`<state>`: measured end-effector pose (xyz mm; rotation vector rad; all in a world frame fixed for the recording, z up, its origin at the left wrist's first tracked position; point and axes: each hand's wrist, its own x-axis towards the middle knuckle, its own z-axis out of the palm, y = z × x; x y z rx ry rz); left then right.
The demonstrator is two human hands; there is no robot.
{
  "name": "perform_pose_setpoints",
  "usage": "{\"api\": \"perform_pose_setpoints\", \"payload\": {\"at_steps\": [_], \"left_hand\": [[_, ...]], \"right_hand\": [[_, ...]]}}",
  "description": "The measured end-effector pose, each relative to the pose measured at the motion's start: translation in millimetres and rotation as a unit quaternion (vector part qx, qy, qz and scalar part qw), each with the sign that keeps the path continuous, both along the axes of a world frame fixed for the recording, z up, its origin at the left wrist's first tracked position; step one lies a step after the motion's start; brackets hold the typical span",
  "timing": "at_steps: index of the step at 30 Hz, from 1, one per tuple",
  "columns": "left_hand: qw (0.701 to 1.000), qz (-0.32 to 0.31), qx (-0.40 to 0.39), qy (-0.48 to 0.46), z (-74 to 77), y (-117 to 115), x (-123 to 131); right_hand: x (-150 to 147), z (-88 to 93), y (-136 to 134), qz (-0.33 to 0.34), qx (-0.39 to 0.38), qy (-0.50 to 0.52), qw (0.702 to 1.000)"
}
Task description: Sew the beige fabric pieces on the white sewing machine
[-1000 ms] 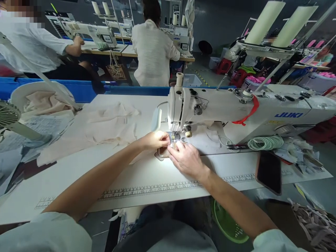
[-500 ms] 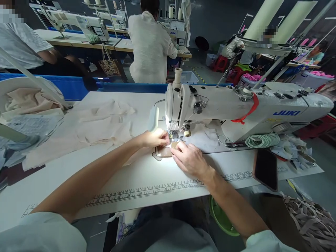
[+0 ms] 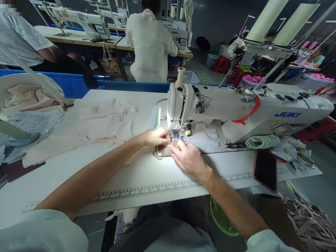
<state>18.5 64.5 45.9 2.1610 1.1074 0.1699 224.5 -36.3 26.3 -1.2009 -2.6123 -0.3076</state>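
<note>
The person's left hand (image 3: 159, 137) is reaching in beside the silver metal presser foot (image 3: 173, 135) of a white JUKI sewing machine (image 3: 223, 105), thumb and fingertips drawing together; whether they are pinching anything is impossible to tell. The right hand (image 3: 189, 157) is lying palm down with loosely bent fingers, its tips touching the right side of a flat, shiny brown piece with a rounded corner (image 3: 163, 151); whether they are gripping its edge is not showing. This brown piece is lying just in front of the presser foot, between the fingertips and the front edge of the white worktable (image 3: 157, 173). Compared with a second ago, the fingertips are standing slightly farther apart and more of the brown piece is showing, while over the last half second the hands are barely shifting; this is probably meaning careful positioning rather than fast feeding. Thin, pale pinkish-beige cloth (image 3: 102, 122) is spreading over the left part of the worktable, towards its far edge. Near the right end, a coil of pale green cord (image 3: 262, 141) is resting behind a dark-screened phone (image 3: 265, 169), which is lying at the front edge.
</note>
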Motion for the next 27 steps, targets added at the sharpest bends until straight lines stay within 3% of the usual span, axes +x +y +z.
{"api": "perform_pose_setpoints", "payload": {"at_steps": [2,4,7,10,12,16,23,27], "left_hand": [[0.999,-0.016,0.049,0.018,-3.5,-3.8,-1.8],[0.982,-0.029,0.187,0.01,-6.8,-13.6,-4.6],[0.921,-0.086,0.378,-0.031,-11.0,-36.5,-10.1],[0.872,-0.15,0.463,-0.045,-15.4,-57.3,-16.2],[0.858,-0.167,0.486,-0.026,-19.5,-65.1,-19.9],[0.864,-0.167,0.475,0.019,-27.8,-70.4,-22.6],[0.897,-0.065,0.435,0.044,-37.1,-74.4,-5.8],[0.9,-0.047,0.428,0.064,-42.7,-66.1,1.2]], "right_hand": [[-1.9,1.0,0.3,-0.004,-0.002,-0.017,1.0],[-3.2,2.2,0.5,-0.008,-0.004,-0.03,1.0],[-3.9,4.0,1.1,-0.009,-0.018,-0.038,0.999],[-3.9,5.5,2.0,-0.007,-0.035,-0.042,0.998],[-3.9,6.2,2.2,-0.007,-0.039,-0.044,0.998],[-3.1,6.3,2.1,-0.001,-0.035,-0.028,0.999],[16.2,5.7,14.2,-0.071,-0.025,0.042,0.996],[27.0,3.1,22.0,-0.082,-0.007,0.051,0.995]]}}
